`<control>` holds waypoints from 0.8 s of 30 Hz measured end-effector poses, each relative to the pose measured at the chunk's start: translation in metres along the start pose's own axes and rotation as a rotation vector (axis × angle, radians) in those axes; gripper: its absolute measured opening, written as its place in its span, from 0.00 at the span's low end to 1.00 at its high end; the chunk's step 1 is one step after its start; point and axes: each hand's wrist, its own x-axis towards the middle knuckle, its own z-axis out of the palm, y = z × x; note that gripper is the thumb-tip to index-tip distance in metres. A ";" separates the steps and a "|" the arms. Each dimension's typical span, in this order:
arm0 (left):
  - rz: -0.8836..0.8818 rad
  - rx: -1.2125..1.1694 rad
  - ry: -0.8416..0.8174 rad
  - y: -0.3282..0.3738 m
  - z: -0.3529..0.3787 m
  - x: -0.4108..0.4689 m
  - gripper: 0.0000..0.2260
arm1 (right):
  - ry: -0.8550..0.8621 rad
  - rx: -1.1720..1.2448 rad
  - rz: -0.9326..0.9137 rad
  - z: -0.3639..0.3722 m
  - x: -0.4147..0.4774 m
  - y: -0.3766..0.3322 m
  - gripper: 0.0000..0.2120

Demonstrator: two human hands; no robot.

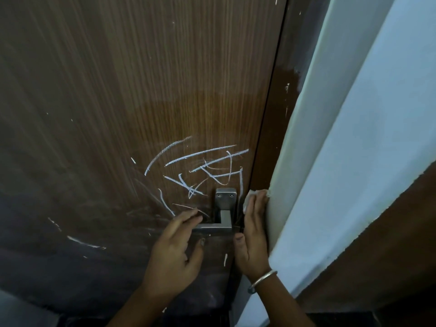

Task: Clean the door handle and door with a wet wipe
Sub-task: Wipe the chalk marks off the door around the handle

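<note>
- Left hand (175, 246) lies just left of and below the door handle (225, 212); its fingers (188, 217) are stretched out and loosely spread, tips reaching the left end of the handle's bar; whether they touch it cannot be told; the thumb points up beneath the bar
- Left forearm (141, 303) is bare; it rises from below the handle, slanting up to the right
- Right hand (253, 232) stands upright just right of the handle; fingers straight and together, pointing up, pressing a white wipe (247, 198) level with the handle's plate; the thumb juts left toward the bar's corner
- Right wrist, below and right of the handle, wears a metal bangle (262, 280); the right forearm (283, 308) runs down to the right
</note>
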 end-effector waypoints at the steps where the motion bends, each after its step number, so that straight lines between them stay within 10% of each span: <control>1: 0.000 0.002 0.000 0.000 0.000 0.000 0.18 | -0.005 0.001 0.023 0.004 -0.008 0.004 0.37; 7: -0.009 -0.034 -0.001 0.000 -0.002 -0.001 0.18 | -0.017 -0.015 0.261 0.031 -0.049 0.021 0.35; 16: -0.018 -0.028 -0.023 0.002 -0.004 -0.002 0.17 | 0.029 -0.001 0.147 0.024 -0.030 0.014 0.35; 24: -0.041 -0.010 -0.042 0.000 -0.005 -0.001 0.20 | 0.229 0.226 0.621 0.049 -0.045 -0.002 0.30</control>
